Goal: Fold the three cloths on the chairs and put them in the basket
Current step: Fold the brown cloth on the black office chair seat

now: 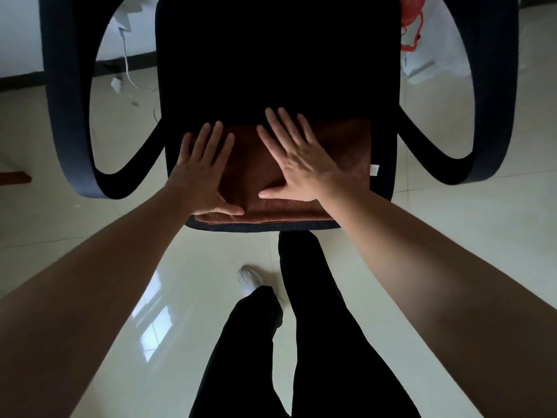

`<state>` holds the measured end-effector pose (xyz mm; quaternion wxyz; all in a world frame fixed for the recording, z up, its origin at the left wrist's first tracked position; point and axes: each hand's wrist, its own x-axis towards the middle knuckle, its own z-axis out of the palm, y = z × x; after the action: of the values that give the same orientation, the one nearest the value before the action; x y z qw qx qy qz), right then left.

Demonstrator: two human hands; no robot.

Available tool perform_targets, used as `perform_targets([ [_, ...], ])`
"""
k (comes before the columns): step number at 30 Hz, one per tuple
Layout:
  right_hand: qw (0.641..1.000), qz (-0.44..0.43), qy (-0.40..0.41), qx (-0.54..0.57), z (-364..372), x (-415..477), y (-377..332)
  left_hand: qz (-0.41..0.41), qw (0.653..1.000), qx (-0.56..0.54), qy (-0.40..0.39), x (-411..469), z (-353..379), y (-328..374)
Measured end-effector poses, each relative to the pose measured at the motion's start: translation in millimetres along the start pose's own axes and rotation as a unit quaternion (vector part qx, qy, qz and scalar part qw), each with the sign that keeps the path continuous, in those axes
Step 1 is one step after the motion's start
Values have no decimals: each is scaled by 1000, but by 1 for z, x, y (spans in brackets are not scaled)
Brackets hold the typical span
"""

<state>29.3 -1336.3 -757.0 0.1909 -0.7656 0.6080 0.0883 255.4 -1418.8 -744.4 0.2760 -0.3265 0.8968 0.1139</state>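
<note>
your left hand (202, 173) and right hand (297, 164) lay flat on brown cloth (346, 146), fingers straight, gripping nothing | long axis ran left-right | right hand nearer tagged end

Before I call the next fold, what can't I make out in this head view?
- Basket: not in the head view, so its place is unknown.
- Other two cloths: outside the frame.
- Cloth: partly under the left hand and right hand; fold count unclear.
- Chair: far part of the seat too dark to read.
- Red thing: cut by the chair back and top edge; unidentifiable.
</note>
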Motion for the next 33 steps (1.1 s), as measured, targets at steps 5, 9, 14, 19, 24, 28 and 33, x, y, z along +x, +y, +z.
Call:
perform_targets([
  [5,998,51,-20,-12,8,-29,38,1,1000,14,-25,10,-1,-1],
  [9,994,93,-44,-23,9,-68,74,-9,999,9,-32,10,-3,5],
  [14,978,198,-11,63,7,-94,79,-11,1000,-18,-20,10,-24,24],
  [19,873,413,107,237,5,-108,59,32,999,-24,17,24,-32,74],
  [24,743,529,55,406,5,-110,55,10,1000,-27,-12,38,-19,86],
  [28,696,535,15,479,4,-108,61,18,1000,-25,-5,40,-18,82],
  [33,694,500,17,518,-7,-104,57,12,1000,-23,-4,40,-16,83],
])
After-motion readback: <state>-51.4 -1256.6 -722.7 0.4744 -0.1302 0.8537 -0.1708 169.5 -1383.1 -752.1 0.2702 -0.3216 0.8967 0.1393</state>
